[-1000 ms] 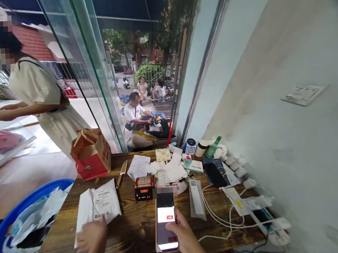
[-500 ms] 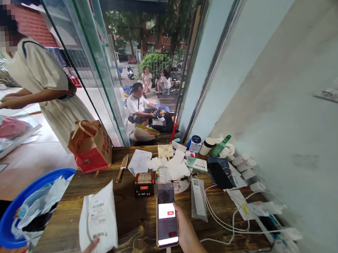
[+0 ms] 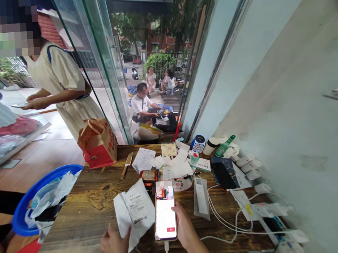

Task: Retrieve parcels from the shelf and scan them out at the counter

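- While our right hand [image 3: 185,223] wraps round the lit phone [image 3: 165,219], its thumb lies over the right edge.
- Our left hand [image 3: 115,242] is half open, thumb over the lower edge of the white packet [image 3: 137,207]; whether it grips any of it, we cannot tell.
- We see the packet on the wooden table [image 3: 89,209], just left of the phone.
- Farther back we have a knife [image 3: 127,165] lying near a red-and-brown paper bag [image 3: 102,157].

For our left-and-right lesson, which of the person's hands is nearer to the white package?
The left. The left hand is at the lower-left edge of the white package, overlapping it in view; the right hand is off to the package's right, holding the phone.
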A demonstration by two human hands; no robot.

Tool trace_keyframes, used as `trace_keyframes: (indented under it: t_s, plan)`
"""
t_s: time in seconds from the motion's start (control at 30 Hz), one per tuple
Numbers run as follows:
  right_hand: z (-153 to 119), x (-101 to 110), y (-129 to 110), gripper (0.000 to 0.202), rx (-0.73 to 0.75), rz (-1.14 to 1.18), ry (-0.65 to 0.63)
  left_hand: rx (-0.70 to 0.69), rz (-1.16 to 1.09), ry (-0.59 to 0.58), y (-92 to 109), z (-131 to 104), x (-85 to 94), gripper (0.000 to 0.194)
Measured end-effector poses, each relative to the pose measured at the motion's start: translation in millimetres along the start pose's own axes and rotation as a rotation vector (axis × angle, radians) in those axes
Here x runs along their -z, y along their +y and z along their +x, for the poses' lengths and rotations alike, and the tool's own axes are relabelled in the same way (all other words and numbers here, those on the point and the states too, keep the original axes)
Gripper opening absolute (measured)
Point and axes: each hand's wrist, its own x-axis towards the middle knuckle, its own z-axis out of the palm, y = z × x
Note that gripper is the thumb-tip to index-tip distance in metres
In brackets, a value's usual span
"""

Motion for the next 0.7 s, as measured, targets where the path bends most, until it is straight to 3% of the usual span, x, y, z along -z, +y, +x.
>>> trace_keyframes:
  t_s: [0.07, 0.1, 0.17, 0.2, 0.3, 0.4, 0.57, 0.7]
  plan:
    - [1.4, -0.6, 2.6, 0.039, -0.011, 0.006, 0.027, -0.101, -0.19, -0.05, 33.0, -9.5, 4.4, 0.093]
    - [2.0, -1.0, 4.3, 0.04, -0.021, 0.001, 0.033, -0.108, -0.337, -0.205, 53.1, -16.6, 5.0, 0.083]
    - [3.0, -1.6, 8.2, 0.043, -0.03, -0.014, 0.024, 0.023, -0.543, -0.586, 93.5, -32.9, 3.2, 0.077]
    - [3.6, -1.9, 10.3, 0.044, -0.021, -0.024, 0.013, 0.052, -0.575, -0.69, 110.8, -40.4, 1.2, 0.073]
    - [5.7, -1.7, 15.5, 0.045, 0.013, -0.042, -0.004, 0.018, -0.546, -0.762, 142.7, -54.1, -5.8, 0.057]
    - [8.4, -0.3, 18.2, 0.045, 0.014, -0.035, -0.002, -0.033, -0.524, -0.753, 148.1, -55.0, -10.2, 0.048]
    - [9.5, 2.5, 19.3, 0.044, 0.02, -0.026, -0.01, -0.007, -0.511, -0.741, 139.7, -52.5, -9.9, 0.04]
    - [7.2, 4.3, 19.3, 0.047, 0.012, -0.039, -0.02, 0.025, -0.549, -0.838, 127.1, -46.2, -13.1, 0.053]
